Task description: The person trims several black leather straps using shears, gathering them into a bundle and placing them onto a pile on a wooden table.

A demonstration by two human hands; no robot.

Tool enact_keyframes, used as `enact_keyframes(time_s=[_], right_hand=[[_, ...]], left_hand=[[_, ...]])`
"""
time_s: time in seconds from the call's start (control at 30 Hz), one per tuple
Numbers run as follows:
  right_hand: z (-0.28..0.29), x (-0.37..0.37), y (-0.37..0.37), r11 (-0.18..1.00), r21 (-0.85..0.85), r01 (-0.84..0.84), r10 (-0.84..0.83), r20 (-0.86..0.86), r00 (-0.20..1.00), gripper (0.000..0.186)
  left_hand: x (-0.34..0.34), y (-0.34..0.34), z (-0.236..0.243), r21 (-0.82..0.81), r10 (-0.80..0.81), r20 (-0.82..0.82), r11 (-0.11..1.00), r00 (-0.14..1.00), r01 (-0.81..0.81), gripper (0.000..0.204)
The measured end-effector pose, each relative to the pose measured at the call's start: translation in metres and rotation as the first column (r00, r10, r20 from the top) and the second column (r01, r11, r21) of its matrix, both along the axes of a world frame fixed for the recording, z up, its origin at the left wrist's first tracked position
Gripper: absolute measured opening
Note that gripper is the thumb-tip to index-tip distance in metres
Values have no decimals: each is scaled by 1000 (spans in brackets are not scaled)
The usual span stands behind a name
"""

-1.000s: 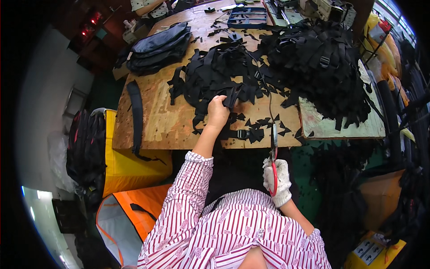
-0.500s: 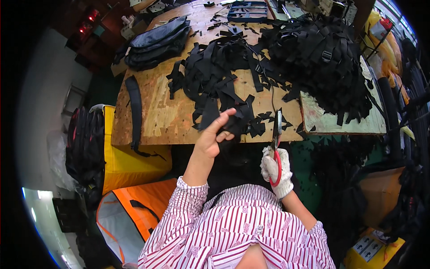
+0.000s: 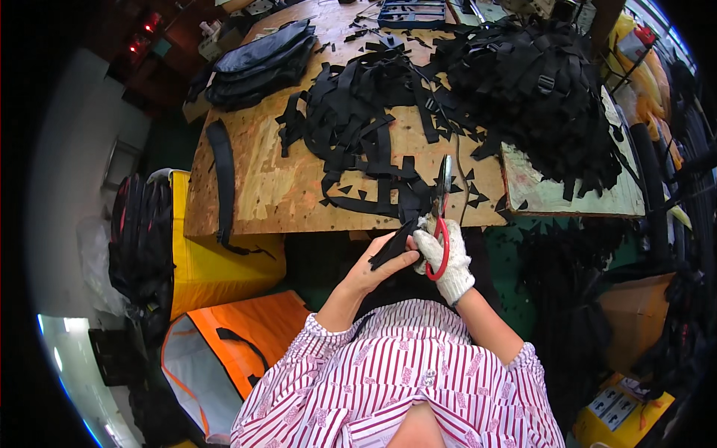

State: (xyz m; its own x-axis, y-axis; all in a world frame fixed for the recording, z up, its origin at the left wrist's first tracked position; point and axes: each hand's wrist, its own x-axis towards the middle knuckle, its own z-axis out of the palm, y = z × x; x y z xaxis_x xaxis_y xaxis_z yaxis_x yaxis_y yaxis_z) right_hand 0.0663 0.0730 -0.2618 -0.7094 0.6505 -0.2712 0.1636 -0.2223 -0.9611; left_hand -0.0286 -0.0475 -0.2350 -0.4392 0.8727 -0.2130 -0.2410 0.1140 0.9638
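My bare left hand is closed on a black webbing strap, just off the table's front edge. One end of the strap sticks out past my thumb, and the rest runs up onto the table toward the loose straps. Beside it, my right hand, in a white knitted glove, grips red-handled scissors with the blades pointing away from me. The gloved fingers are close to the strap; whether they touch it is hard to tell.
On the wooden table lie a curved black padded strap, stacked dark padded pieces and a blue tray. A large heap of black straps covers the right side. An orange bag and a yellow bag stand at left.
My left hand has come back from above the loose straps toward my body and now holds a strap. My right hand with the scissors has moved left, close to it.
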Motion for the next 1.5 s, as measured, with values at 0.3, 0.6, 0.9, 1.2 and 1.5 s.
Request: enact_keyframes(time_s=[0.3,0.6,0.9,1.2,1.5], right_hand=[[-19,3,1,999,-26,-19,14,-174,985,42],[-28,19,-11,951,276,-137,180,-135,974,44],[-16,40,1,906,421,-26,94,-142,985,49],[-24,49,-6,826,534,-182,152,100,983,63],[-10,51,-8,730,623,-279,176,223,959,64]], left_hand=[[-4,9,-28,-120,341,408,939,846,-321,16],[-14,17,-32,-186,422,434,906,796,-379,20],[-21,-5,-21,-63,443,336,891,831,-450,14],[-15,-7,-20,14,480,165,872,861,-489,14],[0,-2,-16,18,434,59,900,899,-436,19]])
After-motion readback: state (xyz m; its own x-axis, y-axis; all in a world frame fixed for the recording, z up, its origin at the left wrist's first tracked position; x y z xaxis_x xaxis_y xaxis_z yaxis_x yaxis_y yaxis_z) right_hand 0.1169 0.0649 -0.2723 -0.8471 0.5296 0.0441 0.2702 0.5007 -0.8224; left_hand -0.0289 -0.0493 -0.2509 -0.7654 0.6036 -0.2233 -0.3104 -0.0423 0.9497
